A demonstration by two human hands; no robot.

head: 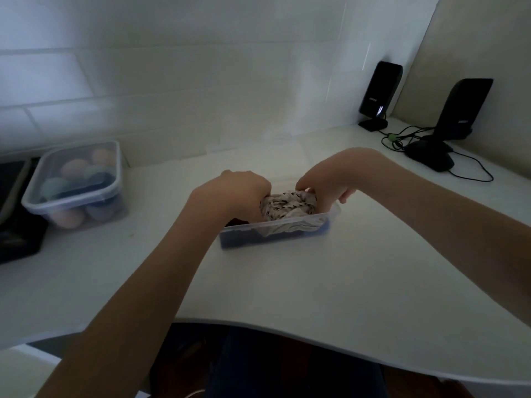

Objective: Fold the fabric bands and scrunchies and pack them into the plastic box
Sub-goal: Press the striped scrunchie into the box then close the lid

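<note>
While both hands press a patterned fabric band into the plastic box, left grip and right grip clench it; bare worktop lies at six o'clock.

The white smooth tabletop has a curved near edge. Near its middle stands an open clear plastic box holding patterned light fabric over dark fabric. At about 9 o'clock from it, well apart, sits a closed clear plastic container with a lid, filled with round pastel things. At about 2 o'clock, by the wall, stand two black speakers on stands with thin black cables. A dark flat thing lies at the far left edge.
</note>
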